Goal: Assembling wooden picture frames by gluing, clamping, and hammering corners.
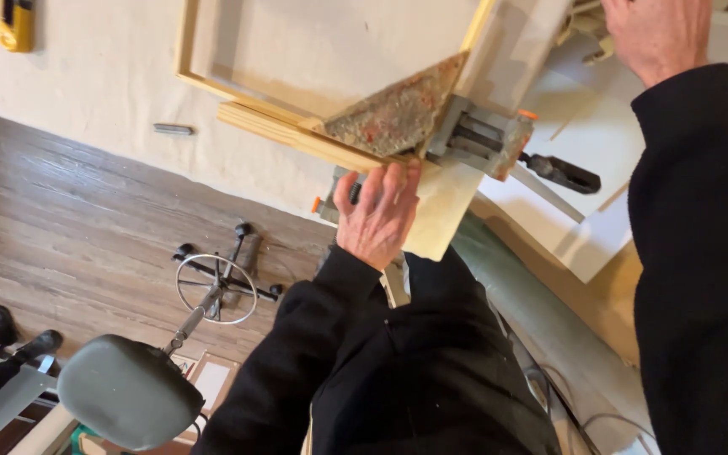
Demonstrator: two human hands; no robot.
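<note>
Left hand [378,215] pressing down with spread fingers on pale wooden slat [297,135] at edge of cream-coloured bench [86,76], fingertips touching slat's end and thin light plywood sheet [444,211] jutting out past bench edge; not closing around anything, simply lying flat and pushing. Right hand [657,34] reaching up near top edge of view, knuckles facing camera, fingers cut off by frame, so cannot tell whether clenching or releasing anything. Both arms wearing black sleeves. Slat lying along lower side of pale rectangular wooden frame [185,50], frame resting flat on bench and running out of view at top. Triangular, rust-speckled metal corner plate [398,114] sitting in frame's corner, touching slat just above left fingertips. Grey metal clamp with orange tips [482,139] gripping corner just beside plate, dark handle [559,173] sticking out to right, toward white boards [583,126] lying under right arm. Small grey metal bar [172,129] lying alone on bench, well apart from frame. Yellow tool [15,24] resting near top left corner of bench. Below bench, dark wood-plank floor [69,211] showing, with grey-green padded stool seat [128,392] and chrome foot ring [216,288] standing on it. At lower left, another person's dark shoes [18,335] resting near stool, well apart from both hands.
</note>
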